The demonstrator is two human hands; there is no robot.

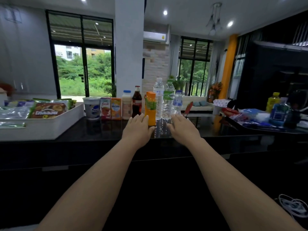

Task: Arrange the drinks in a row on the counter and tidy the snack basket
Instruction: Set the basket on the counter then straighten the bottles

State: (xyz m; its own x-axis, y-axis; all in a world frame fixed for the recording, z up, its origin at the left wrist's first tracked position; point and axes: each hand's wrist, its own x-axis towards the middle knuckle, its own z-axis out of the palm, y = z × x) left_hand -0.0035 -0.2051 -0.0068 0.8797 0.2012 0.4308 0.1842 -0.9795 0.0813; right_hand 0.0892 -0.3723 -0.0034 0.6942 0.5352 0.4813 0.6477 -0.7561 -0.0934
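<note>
Nearest, two bare forearms reach out over the dark lower front of the bar, and a tangle of white cable (293, 205) lies low at the right. Past the near edge of the glossy black counter (103, 130), both hands lie palm down with fingers straight, holding nothing. The left hand (138, 129) has its fingertips just beside the base of the orange plastic juice bottle (150, 110); I cannot tell if they touch. The right hand (183, 129) is flat in front of the water bottles, and a bare strip of counter lies between the hands.

Behind them the drinks stand upright in a close row, left to right:
- white paper cup (91, 108)
- pink juice carton (105, 108)
- orange juice carton (116, 108)
- pale milky bottle with a blue cap (127, 105)
- dark glass cola bottle (137, 102)
- the orange bottle, set slightly forward
- tall clear water bottle (158, 99)
- clear green-labelled water bottle (168, 100)
- small blue-labelled water bottle (178, 102)

The white rectangular snack basket (41, 129) sits at the counter's left end, its corner near the cup, with a brown snack packet (49, 110) on top. Open black counter runs between the basket and the left hand
</note>
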